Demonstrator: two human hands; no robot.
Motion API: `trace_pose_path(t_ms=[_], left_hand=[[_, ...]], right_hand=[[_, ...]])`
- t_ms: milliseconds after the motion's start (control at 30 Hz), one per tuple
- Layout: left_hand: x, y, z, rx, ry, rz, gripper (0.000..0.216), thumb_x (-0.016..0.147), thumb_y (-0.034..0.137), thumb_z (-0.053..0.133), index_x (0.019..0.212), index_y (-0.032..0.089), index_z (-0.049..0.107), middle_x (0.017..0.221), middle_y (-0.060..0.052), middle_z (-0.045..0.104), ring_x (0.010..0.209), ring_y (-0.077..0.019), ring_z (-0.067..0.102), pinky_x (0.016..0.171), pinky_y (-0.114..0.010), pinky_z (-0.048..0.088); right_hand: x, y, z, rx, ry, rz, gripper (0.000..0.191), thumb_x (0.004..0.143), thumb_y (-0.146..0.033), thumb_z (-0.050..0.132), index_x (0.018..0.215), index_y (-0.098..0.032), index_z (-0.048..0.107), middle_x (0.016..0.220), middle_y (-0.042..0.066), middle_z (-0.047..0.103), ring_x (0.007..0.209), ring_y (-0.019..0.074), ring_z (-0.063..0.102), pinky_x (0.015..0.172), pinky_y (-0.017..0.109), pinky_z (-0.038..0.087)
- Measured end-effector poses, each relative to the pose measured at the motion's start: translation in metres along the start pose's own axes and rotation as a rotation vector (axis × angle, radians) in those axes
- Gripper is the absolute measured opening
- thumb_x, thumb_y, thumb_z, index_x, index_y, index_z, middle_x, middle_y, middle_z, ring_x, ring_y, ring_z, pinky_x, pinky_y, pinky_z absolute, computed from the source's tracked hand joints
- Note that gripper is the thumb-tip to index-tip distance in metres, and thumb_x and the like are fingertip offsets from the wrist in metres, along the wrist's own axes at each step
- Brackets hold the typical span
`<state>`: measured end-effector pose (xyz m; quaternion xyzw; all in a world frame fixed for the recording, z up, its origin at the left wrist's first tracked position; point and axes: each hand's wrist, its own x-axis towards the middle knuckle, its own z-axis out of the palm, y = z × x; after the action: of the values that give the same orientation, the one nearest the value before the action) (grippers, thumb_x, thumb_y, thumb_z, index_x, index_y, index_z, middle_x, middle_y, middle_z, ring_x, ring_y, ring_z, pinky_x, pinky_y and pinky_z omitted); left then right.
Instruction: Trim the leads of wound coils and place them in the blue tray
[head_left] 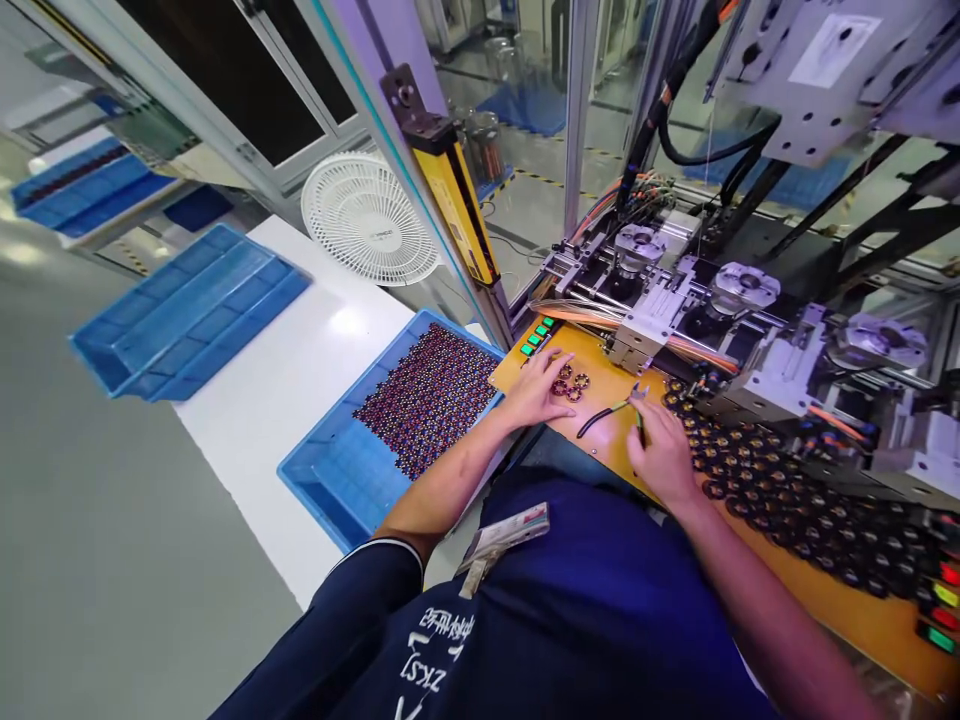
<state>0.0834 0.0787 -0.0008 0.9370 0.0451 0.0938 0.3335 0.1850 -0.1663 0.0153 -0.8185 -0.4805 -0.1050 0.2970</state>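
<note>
My left hand [536,390] rests on the orange worktop with thumb and fingers spread beside a small group of ring-shaped parts [574,393], dark with copper-coloured segments, like small motor stators. The thumb and fingertips lie right at the left side of this group; contact is hard to make out. To the right, my right hand [664,447] has its fingers closed around the pliers [606,414], near their jaws and one handle. The other dark handle sticks out to the left across the worktop. Many similar dark rings [780,485] cover the worktop right of my right hand.
A blue tray [315,480] on the white table at left holds rows of similar rings. Another blue tray [187,315] and a white fan [371,220] stand farther back. Machine fixtures [739,290] line the worktop's rear; green buttons [538,337] sit near my left hand.
</note>
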Motion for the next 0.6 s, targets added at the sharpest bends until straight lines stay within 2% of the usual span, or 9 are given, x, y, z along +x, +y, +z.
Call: trace_pose_path(t_ms=[100,167,300,400,500,600], left_hand=[[0.005,0.003,0.005,-0.028,-0.046,0.080,0.084,0.077,0.061,0.072,0.140,0.010,0.048,0.138,-0.017,0.049,0.128,-0.0271,0.046,0.112,-0.040,0.036],[0.005,0.006,0.009,-0.047,-0.036,0.102,0.076,0.080,0.061,0.069,0.134,0.010,0.053,0.133,-0.015,0.054,0.125,-0.0256,0.049,0.110,-0.039,0.039],[-0.004,0.018,0.007,-0.057,0.119,0.063,0.088,0.074,0.064,0.072,0.138,0.010,0.047,0.145,-0.020,0.045,0.141,-0.0326,0.035,0.119,-0.052,0.025],[-0.013,0.037,-0.005,-0.097,0.251,0.037,0.079,0.080,0.056,0.072,0.138,0.010,0.046,0.145,-0.019,0.046,0.142,-0.0306,0.034,0.119,-0.053,0.025],[-0.018,0.065,-0.017,-0.175,0.293,0.053,0.060,0.085,0.043,0.070,0.132,0.009,0.052,0.134,-0.016,0.058,0.131,-0.0241,0.050,0.113,-0.044,0.040],[-0.016,0.097,-0.024,-0.254,0.258,0.119,0.044,0.089,0.037,0.067,0.121,0.008,0.060,0.118,-0.013,0.067,0.112,-0.0194,0.063,0.100,-0.034,0.050]], right_hand=[[-0.020,0.019,-0.027,-0.108,0.044,0.028,0.025,0.092,-0.017,0.055,0.110,-0.003,0.065,0.103,0.013,0.066,0.096,0.0246,0.058,0.089,0.037,0.045],[-0.027,0.032,-0.033,-0.172,0.035,0.033,0.026,0.092,-0.020,0.058,0.107,-0.002,0.067,0.096,0.014,0.064,0.090,0.0249,0.054,0.083,0.037,0.044],[-0.025,0.043,-0.025,-0.260,0.004,0.034,0.024,0.091,-0.021,0.060,0.102,-0.003,0.071,0.087,0.012,0.059,0.080,0.0234,0.047,0.072,0.037,0.039],[-0.017,0.042,-0.018,-0.262,0.006,0.053,0.017,0.090,-0.017,0.059,0.087,-0.006,0.072,0.077,0.011,0.055,0.072,0.0222,0.042,0.063,0.037,0.030],[-0.006,0.028,-0.024,-0.105,0.042,0.059,0.015,0.091,-0.014,0.059,0.081,-0.008,0.069,0.074,0.009,0.056,0.071,0.0196,0.047,0.064,0.037,0.031],[0.007,-0.005,-0.044,0.222,0.086,0.062,0.009,0.091,-0.015,0.063,0.098,-0.013,0.068,0.088,0.006,0.059,0.081,0.0153,0.055,0.072,0.033,0.044]])
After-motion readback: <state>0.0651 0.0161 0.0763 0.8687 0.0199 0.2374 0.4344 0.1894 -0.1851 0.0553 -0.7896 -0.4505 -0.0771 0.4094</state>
